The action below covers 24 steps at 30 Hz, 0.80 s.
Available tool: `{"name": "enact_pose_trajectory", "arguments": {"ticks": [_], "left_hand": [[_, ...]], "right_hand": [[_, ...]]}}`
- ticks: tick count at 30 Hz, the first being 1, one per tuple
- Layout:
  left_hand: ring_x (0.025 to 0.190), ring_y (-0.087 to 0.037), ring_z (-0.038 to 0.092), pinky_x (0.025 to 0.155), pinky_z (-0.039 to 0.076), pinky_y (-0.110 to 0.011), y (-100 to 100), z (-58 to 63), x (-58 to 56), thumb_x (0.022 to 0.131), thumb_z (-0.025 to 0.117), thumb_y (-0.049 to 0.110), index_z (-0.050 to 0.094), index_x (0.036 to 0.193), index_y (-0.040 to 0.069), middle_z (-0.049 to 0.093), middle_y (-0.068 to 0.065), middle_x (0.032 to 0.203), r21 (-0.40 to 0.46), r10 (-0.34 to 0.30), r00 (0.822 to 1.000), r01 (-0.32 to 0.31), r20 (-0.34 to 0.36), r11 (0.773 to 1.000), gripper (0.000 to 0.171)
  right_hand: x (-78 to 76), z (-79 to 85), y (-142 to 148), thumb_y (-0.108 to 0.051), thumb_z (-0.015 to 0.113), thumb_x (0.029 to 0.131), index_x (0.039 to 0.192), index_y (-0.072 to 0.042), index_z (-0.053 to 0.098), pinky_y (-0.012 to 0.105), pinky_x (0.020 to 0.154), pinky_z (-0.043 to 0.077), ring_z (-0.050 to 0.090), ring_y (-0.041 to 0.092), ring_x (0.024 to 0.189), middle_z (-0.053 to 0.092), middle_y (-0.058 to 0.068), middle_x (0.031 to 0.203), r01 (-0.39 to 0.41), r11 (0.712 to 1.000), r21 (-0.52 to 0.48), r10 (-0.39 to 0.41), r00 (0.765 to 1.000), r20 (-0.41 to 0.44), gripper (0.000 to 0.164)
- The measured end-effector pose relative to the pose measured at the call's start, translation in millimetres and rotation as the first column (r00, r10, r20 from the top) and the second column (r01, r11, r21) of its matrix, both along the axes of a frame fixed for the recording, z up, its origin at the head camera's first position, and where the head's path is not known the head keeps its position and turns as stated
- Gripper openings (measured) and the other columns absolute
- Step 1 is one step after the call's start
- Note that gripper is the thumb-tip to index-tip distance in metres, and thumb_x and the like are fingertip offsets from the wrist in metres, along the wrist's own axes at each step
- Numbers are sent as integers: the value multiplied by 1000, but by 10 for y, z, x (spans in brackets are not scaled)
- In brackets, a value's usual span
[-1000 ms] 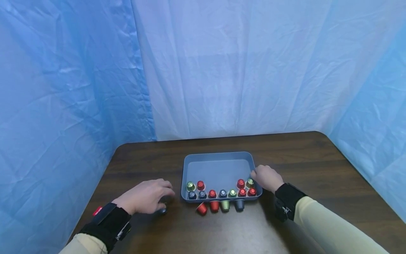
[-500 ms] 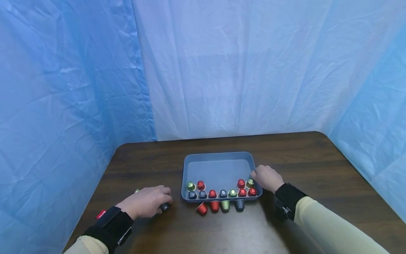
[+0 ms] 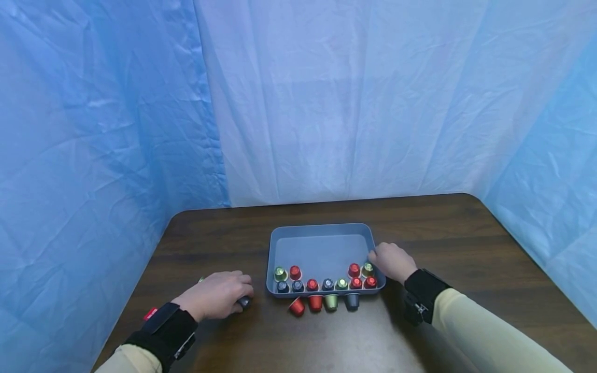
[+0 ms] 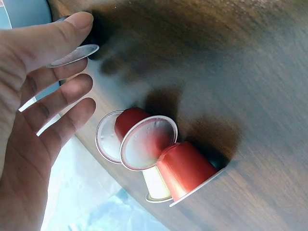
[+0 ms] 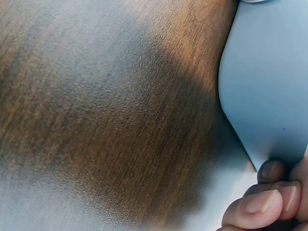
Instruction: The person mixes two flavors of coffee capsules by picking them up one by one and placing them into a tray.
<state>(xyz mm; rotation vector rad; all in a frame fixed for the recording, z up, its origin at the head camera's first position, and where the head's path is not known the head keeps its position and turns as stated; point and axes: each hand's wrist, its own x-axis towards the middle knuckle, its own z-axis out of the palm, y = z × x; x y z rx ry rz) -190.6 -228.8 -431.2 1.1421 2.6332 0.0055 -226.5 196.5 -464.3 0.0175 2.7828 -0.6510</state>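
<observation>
- A dark capsule (image 3: 244, 302) is pinched by the left hand (image 3: 216, 295), low and left of centre in the head view.
- A blue-gray tray (image 3: 322, 251), below centre, is held at its right rim by the right hand (image 3: 395, 262).
- Loose capsules (image 4: 186, 171) are seen on the tabletop (image 4: 260, 96), lower centre of the left wrist view.

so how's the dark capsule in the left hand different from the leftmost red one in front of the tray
Colour: the dark capsule looks nearly black, while the leftmost red capsule is bright red.
Hold: the left hand holds the dark capsule; no hand touches the leftmost red capsule.
Place: the dark capsule is off to the left of the tray, the leftmost red capsule just in front of its near edge.
Shared: both are outside the tray.
</observation>
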Motion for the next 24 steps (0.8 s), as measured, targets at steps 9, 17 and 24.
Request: {"name": "enact_pose_trajectory", "arguments": {"ticks": [9,17,24], "left_hand": [[87,-8,57,81,56,-34,-15,58,-26,83,86,24,75,106,20,65,10,96,18,16,999,-15,-29,1000,26],[84,-9,59,79,57,-35,-1,202,-77,85,84,24,72,103,18,66,8,91,59,40,990,-33,-136,998,22],[86,-9,56,84,56,-35,94,357,-138,86,84,26,71,108,20,66,8,95,91,110,981,-97,-158,991,26]], "right_hand": [[-29,-20,4,-26,53,102,76,-7,63,30,56,40,55,21,60,53,7,66,3,1000,4,-3,1000,7,34],[-1,-9,0,-25,53,102,75,-7,63,30,56,40,54,21,60,52,7,66,-7,1000,15,7,1000,-9,33],[-4,14,-10,-24,53,102,73,-8,62,30,55,39,53,20,60,51,6,65,-14,1000,21,14,1000,-7,34]]}}
